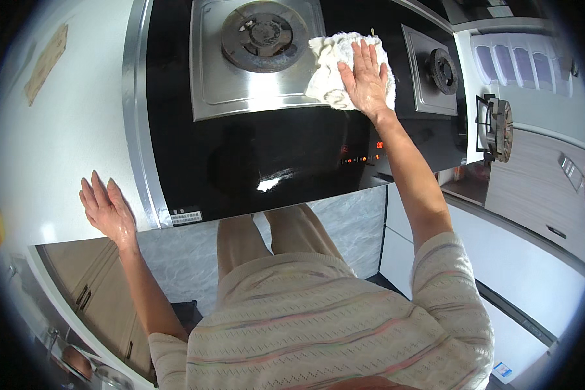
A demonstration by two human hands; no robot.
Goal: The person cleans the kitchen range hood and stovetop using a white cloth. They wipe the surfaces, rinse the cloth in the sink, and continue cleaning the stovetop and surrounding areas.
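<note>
My right hand (pixel 368 78) lies spread flat on a crumpled white cloth (pixel 327 83), pressing it on the black glass cooktop (pixel 273 161). The cloth overlaps the right edge of a steel burner plate (pixel 209 92), beside a round gas burner (pixel 264 36). My left hand (pixel 108 209) rests palm-down on the white countertop (pixel 78 146), left of the cooktop's metal edge strip (pixel 141 122). It holds nothing, and its fingers are apart. Red lit digits (pixel 379 145) and small touch symbols show near the cooktop's front.
Right of the cloth sits a second burner (pixel 443 71) on its own steel plate (pixel 419 92). A removed pan support (pixel 499 129) stands past the cooktop's right end. A flat brown piece (pixel 47 66) lies on the left counter. Wooden-fronted cabinets (pixel 112 297) are below left.
</note>
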